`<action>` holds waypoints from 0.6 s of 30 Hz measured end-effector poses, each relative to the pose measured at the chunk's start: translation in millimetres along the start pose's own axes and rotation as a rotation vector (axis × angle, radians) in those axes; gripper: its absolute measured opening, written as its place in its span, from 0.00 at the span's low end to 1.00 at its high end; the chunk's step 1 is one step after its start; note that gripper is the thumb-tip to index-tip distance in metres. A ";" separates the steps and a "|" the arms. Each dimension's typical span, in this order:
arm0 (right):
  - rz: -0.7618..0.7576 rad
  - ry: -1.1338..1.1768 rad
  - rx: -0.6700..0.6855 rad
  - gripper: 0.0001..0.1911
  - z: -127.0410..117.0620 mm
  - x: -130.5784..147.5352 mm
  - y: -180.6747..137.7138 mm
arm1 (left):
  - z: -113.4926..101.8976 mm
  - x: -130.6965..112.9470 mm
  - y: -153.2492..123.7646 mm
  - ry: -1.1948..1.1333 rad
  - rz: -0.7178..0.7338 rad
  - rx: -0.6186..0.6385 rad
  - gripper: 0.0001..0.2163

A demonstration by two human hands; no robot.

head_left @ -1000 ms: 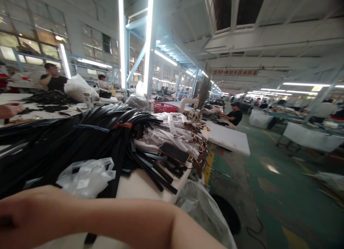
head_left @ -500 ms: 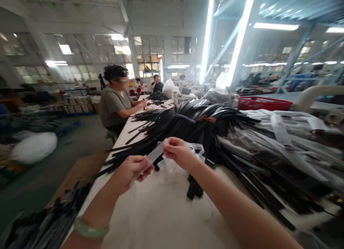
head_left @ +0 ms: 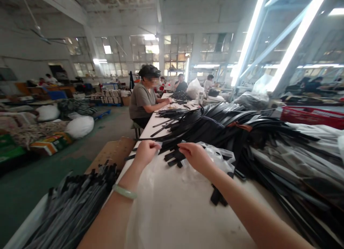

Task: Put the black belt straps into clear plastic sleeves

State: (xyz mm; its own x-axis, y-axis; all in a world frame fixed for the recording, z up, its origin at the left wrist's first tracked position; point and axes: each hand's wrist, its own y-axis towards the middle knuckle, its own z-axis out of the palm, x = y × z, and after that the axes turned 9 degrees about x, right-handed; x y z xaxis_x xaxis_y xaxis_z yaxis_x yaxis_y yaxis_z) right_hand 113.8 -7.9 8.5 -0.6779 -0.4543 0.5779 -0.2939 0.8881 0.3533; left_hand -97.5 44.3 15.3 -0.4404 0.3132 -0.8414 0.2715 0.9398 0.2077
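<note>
My left hand (head_left: 146, 153) and my right hand (head_left: 195, 156) are both pinched on the top edge of a long clear plastic bag (head_left: 161, 202). The bag hangs down from my hands over the white worktable (head_left: 242, 220) toward me. A green bangle sits on my left wrist. Short black strap pieces (head_left: 174, 156) lie on the table between and just beyond my hands. A big heap of black belts (head_left: 215, 123) spreads across the table behind them.
A seated person in a grey shirt (head_left: 142, 98) works at the far end of the table. Bagged black belts (head_left: 72, 206) hang at the table's left edge. A cardboard box (head_left: 113, 154) stands on the floor; a red basket (head_left: 311, 116) sits at the right.
My view swung left from the aisle to the table. My hands moved apart and lower, and the clear plastic now stretches out as a long bag between them.
</note>
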 end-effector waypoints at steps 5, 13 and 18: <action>-0.144 -0.550 0.301 0.09 -0.4 -17.7 24.4 | -15.3 19.1 7.7 -0.015 -0.062 -0.096 0.11; -0.052 -0.573 0.288 0.06 4.5 -43.3 34.9 | -4.8 7.6 -2.1 -0.127 -0.029 0.130 0.13; -0.028 -0.491 0.163 0.07 -6.6 -45.5 22.8 | -1.8 5.9 -2.6 -0.110 -0.016 0.182 0.14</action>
State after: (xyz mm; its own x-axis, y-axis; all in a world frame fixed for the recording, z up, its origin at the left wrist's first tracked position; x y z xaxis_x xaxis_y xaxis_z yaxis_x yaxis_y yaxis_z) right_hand 142.4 32.6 -4.9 -0.8930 -0.4266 0.1430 -0.3911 0.8931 0.2222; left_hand -102.3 43.9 10.7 -0.3524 0.2727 -0.8953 0.4199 0.9010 0.1092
